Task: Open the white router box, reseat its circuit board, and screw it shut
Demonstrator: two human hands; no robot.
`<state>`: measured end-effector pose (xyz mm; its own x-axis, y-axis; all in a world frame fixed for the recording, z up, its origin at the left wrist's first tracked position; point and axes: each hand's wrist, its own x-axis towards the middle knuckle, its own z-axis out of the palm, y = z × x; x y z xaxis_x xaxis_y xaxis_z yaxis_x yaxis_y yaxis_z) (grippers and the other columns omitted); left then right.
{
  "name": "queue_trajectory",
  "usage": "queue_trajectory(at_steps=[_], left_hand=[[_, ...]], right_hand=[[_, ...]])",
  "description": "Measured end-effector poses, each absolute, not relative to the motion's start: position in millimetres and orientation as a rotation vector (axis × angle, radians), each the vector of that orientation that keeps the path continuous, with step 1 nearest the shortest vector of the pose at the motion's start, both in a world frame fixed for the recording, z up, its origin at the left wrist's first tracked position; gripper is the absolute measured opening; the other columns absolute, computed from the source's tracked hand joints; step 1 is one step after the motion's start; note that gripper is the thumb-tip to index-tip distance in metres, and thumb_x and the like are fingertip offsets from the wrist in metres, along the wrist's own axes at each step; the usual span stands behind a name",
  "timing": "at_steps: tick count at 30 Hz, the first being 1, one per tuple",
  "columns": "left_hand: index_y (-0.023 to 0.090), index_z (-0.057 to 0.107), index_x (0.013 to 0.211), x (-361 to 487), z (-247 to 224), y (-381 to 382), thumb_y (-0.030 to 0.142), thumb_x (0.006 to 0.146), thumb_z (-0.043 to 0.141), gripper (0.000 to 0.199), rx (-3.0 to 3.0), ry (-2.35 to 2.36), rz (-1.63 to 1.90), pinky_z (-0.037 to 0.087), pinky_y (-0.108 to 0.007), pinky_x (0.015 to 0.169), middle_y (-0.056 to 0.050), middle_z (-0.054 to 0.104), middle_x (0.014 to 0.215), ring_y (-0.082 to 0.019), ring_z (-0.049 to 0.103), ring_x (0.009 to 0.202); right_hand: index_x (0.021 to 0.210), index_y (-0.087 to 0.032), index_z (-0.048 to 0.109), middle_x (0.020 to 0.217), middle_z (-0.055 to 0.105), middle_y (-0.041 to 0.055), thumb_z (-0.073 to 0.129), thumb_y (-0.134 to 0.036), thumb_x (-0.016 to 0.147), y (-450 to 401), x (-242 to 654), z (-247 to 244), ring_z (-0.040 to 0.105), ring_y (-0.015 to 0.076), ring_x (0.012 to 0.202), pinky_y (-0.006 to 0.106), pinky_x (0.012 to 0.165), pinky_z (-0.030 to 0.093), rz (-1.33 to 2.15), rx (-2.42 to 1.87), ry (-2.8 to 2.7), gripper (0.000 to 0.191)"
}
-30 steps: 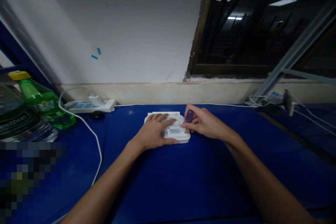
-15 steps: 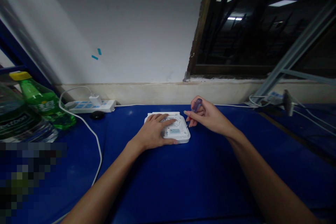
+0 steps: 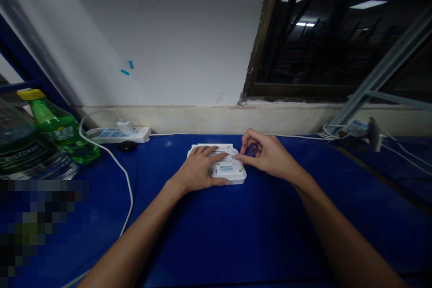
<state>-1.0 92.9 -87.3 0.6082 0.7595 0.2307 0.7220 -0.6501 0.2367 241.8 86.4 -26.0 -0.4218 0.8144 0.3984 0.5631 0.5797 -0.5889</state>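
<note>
A white, flat box with rounded corners, a perforated face and a pale label, perhaps a router, lies on the blue tabletop. My left hand rests across its left part with fingers spread, the thumb along the near edge. Beside the box's right side, my right hand is closed around a screwdriver with a purple handle. My fingers hide much of the screwdriver, and its tip cannot be made out. The right fingertips are close to the box's upper right part.
At the back left stand a green bottle with a yellow cap and a large clear bottle. A power strip with a plugged-in charger and a black mouse-like object lie by the wall. A white cable runs down the left.
My right hand has shifted slightly left, and the screwdriver is turned so its shaft no longer shows. My left hand keeps its place on the box. The whole view has shifted slightly.
</note>
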Motion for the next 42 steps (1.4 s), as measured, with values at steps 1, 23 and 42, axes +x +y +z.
queue_trajectory(at_steps=[1,23,42], left_hand=[[0.036,0.045,0.149,-1,-87,93,0.085,0.075,0.057,0.089,2.71,1.251,0.475,0.029,-0.059,0.115,-0.011,0.042,0.156,-0.039,0.041,0.139],[0.035,0.046,0.148,-1,-88,93,0.078,0.076,0.064,0.085,2.695,1.258,0.494,0.028,-0.06,0.114,-0.011,0.042,0.156,-0.04,0.041,0.139],[0.036,0.047,0.148,-1,-88,94,0.082,0.077,0.059,0.086,2.701,1.27,0.462,0.028,-0.06,0.115,-0.01,0.041,0.157,-0.039,0.04,0.14]], right_hand=[[0.09,-0.022,0.056,0.079,0.07,0.0,0.072,-0.038,0.086,85,240,-24,0.065,0.0149,0.066,0.025,0.059,0.047,0.431,-1.11,-2.159,0.023],[0.124,-0.025,0.06,0.104,0.072,0.002,0.054,-0.015,0.089,72,225,-21,0.065,0.0147,0.074,0.027,0.07,0.048,0.144,-1.161,-2.394,0.037],[0.126,-0.028,0.047,0.09,0.068,0.0011,0.066,-0.02,0.086,79,240,-27,0.068,0.0173,0.072,0.026,0.061,0.052,0.55,-1.209,-2.371,0.045]])
